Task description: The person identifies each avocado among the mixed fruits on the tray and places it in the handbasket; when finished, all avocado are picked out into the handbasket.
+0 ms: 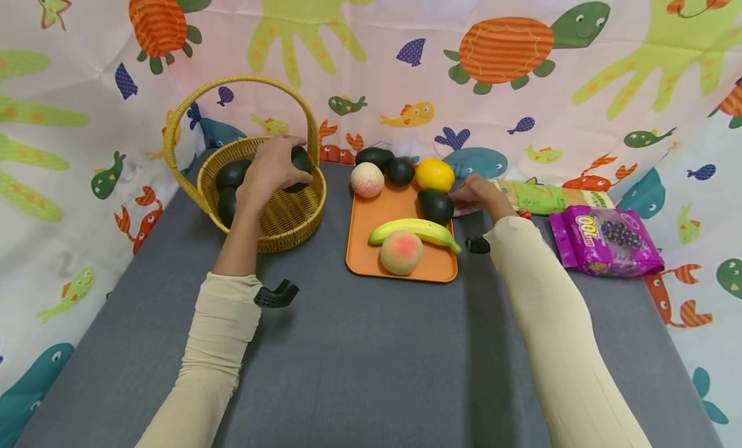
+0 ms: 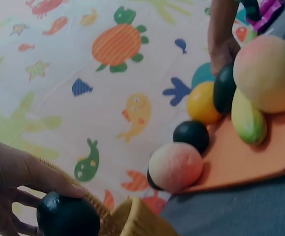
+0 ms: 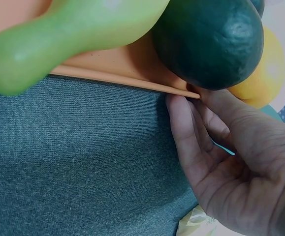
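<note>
Judging remotely, I seemed partway: two avocados (image 1: 233, 174) in basket (image 1: 290, 243) left of tray (image 1: 359, 242), left hand (image 1: 271, 168) gripped third avocado (image 1: 299, 170), right hand (image 1: 474, 194) pinched tray edge, banana (image 1: 413, 228), peaches (image 1: 402, 252) remained.

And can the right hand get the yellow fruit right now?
Probably yes. The yellow fruit sits close to the right hand, and the head view shows nothing between them. But that hand pinches the edge of the orange tray, so it would likely need to let go first.
</note>
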Motion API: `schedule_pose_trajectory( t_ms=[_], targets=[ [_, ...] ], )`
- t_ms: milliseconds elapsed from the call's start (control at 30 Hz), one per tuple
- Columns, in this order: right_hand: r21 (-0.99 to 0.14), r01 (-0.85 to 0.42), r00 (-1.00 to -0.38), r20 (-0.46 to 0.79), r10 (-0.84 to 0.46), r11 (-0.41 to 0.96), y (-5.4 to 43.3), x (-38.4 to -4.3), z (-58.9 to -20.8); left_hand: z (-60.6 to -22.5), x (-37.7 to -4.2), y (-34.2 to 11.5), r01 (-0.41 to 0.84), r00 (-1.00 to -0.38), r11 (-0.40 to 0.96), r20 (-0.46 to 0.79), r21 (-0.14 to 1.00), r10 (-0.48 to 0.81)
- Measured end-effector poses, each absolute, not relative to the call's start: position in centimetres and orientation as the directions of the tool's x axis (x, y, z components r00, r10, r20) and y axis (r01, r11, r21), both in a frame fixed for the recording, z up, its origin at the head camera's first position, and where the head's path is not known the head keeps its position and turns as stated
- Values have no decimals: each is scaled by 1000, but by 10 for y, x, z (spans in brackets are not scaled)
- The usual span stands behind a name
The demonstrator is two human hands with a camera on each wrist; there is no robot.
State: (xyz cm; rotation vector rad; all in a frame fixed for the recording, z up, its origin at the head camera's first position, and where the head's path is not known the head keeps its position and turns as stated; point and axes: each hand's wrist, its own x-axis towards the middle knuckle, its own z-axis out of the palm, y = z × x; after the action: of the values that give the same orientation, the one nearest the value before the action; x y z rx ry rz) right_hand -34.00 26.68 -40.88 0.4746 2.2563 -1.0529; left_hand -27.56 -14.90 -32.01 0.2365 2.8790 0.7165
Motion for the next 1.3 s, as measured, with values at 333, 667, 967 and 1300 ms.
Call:
schedule_pose_trajectory(
  t_ms=[333, 667, 967, 1300],
  targets=[
    [-542, 545, -757, -647, 96, 639, 265, -336, -403, -337, -284, -188, -59, -964, 898, -260, 435, 63],
    [-551, 538, -756, -650, 77, 637, 267, -337, -404, -358, -290, -203, -96, -967, 911, -255, 400, 10],
    [-567, 546, -762, -643, 83, 618, 264, -335, -402, -362, -293, -209, -137, -959, 923, -282, 359, -33],
    [-571, 546, -756, -651, 67, 614, 265, -338, -406, -357, -288, -210, -143, -960, 917, -277, 372, -38]
  ],
)
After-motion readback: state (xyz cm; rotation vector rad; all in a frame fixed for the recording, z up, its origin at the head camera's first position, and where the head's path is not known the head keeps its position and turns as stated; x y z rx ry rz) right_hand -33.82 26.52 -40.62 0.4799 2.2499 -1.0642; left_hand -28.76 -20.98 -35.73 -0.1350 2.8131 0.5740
